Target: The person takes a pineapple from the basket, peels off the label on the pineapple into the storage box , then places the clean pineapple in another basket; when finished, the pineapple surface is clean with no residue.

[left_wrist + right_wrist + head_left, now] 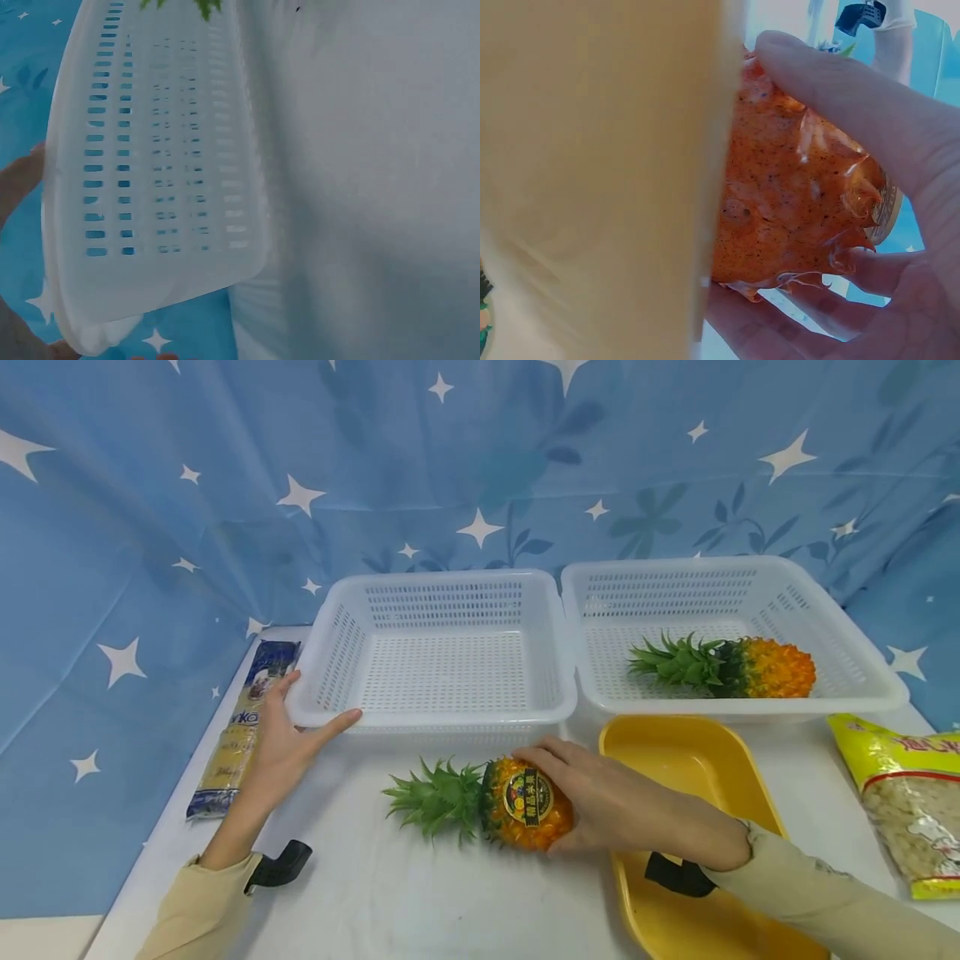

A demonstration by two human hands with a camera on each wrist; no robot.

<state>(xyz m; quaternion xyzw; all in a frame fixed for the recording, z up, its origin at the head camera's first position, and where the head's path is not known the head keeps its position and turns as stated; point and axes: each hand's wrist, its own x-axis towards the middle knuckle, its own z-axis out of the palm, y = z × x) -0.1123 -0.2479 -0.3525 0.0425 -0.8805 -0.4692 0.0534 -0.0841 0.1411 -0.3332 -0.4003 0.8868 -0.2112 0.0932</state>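
Observation:
A small orange pineapple (528, 827) with a green crown and a black-and-gold label lies on its side on the white table. My right hand (611, 793) grips its base end, thumb and fingers on opposite sides; in the right wrist view the orange fruit (802, 187) looks glossy between them. My left hand (288, 743) is at the front left corner of the left white basket (420, 720), thumb and index finger spread along its rim. Close up in the left wrist view, the perforated basket wall (142, 165) shows with a fingertip at its rim.
A second white basket (742, 705) stands to the right, holding another pineapple (776, 668). A yellow tub (693, 743) sits under my right forearm. A noodle packet (232, 752) lies at the left edge, a yellow-topped bag (915, 802) at the right. Blue starry cloth (480, 468) hangs behind.

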